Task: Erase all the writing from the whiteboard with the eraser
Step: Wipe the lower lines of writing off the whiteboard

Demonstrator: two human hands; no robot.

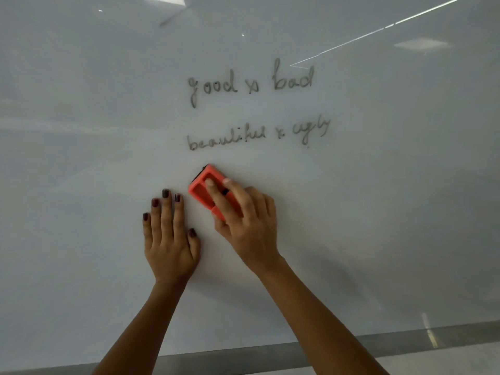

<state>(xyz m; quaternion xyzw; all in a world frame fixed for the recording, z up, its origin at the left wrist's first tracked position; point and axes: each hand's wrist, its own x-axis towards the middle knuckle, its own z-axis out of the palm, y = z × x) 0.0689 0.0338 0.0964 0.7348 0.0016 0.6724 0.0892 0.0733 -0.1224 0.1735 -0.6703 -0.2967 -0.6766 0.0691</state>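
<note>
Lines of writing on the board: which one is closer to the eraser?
The lower line, "beautiful x ugly", sits just above the orange eraser in the right hand. The "good x bad" line is higher up the whiteboard.

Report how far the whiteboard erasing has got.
Done: nothing clearly; the whiteboard below the writing is bare, but no wiped traces show. In hand: the right hand presses the orange eraser just under the lower line; the left hand lies flat alongside. Left: both lines, "good x bad" and "beautiful x ugly", are intact.
</note>
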